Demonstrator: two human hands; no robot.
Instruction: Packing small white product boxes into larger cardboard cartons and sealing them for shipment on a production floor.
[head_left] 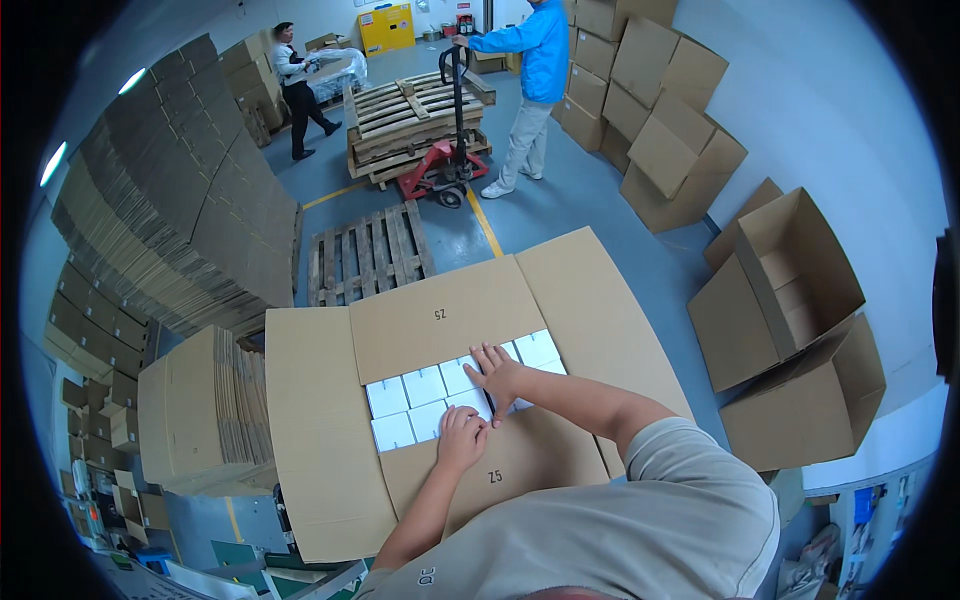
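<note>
Before me is a large cardboard carton (pixel 310 400) with its flaps folded outward. Two rows of small white boxes (pixel 424 386) fill its opening, each with a short dark mark on top. My left hand (pixel 462 440) rests at the near row, fingers slightly bent against a white box and the carton's near flap. Reaching across the rows, my right hand (pixel 500 378) lies on the box tops with its fingers spread. A dark gap (pixel 489 400) shows between the boxes beside my right hand. Both hands partly hide the boxes under them.
Flattened cartons (pixel 190 180) stand in tall stacks at left. Opened cartons (pixel 775 300) sit at right. Beyond my carton lies a wooden pallet (pixel 370 252). A person in a blue jacket (pixel 535 50) holds a red pallet jack (pixel 440 170) under stacked pallets; another person (pixel 297 90) is farther left.
</note>
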